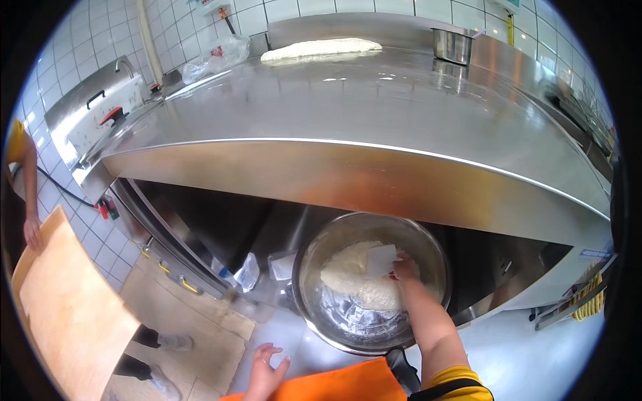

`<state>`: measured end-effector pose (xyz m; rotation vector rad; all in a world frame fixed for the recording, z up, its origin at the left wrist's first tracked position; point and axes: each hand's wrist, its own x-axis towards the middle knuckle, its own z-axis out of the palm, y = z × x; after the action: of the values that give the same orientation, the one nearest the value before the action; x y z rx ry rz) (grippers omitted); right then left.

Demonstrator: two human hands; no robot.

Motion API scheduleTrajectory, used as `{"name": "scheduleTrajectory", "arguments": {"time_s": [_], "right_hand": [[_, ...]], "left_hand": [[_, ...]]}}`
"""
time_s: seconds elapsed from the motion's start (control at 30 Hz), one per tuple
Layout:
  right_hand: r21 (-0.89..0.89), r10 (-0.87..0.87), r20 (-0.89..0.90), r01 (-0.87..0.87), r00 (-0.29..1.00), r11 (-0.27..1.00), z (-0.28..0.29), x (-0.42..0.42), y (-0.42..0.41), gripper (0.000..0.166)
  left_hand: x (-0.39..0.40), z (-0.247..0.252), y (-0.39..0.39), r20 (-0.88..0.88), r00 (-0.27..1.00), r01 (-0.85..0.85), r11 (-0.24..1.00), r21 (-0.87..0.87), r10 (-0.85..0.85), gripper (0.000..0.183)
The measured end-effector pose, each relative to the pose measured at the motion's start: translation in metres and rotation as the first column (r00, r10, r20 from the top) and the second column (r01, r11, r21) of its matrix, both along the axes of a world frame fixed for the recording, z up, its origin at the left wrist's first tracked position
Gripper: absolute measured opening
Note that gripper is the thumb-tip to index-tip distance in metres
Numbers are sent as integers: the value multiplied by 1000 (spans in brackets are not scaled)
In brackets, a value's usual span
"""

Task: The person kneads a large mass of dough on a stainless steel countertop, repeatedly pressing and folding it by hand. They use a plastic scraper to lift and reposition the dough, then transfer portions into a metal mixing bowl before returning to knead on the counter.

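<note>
My right hand (405,268) reaches into a large stainless steel bowl (371,346) and grips a white dough scraper (381,260). The scraper's flat blade rests against a mass of pale, sticky dough (346,270) in the bowl. Smears of dough and a shiny wet film coat the bowl's near inner wall. My left hand (268,368) hangs in front of my orange apron (341,383), fingers apart and nothing in them. It is left of the bowl and clear of its rim.
A stainless worktable (351,110) overhangs the bowl. On it lie a long strip of dough (321,48), a steel pot (452,46) and a plastic bag (215,57). At left another person's hand (32,233) holds a large wooden board (70,311). A shelf (215,220) runs beneath the table.
</note>
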<state>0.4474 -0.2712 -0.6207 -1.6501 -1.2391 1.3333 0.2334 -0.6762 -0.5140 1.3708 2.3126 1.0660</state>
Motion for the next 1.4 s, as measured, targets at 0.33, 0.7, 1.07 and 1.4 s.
{"name": "scheduleTrajectory", "arguments": {"time_s": [0.33,0.7,1.07,1.4], "right_hand": [[684,-199,648,-446,735,577,48,34,59,26],[581,-246,795,-580,554,572,76,42,-25,36],[607,685,488,-774,541,179,196,-62,-154,34],[364,950,115,-902,292,233,231,-56,-262,50]], "left_hand": [[-20,-56,10,279,954,-86,992,-87,107,22],[-26,-67,16,153,988,-7,1000,-30,12,25],[-2,-47,9,-77,993,96,995,31,-93,54],[29,4,-24,6,979,185,867,-463,-206,65]]}}
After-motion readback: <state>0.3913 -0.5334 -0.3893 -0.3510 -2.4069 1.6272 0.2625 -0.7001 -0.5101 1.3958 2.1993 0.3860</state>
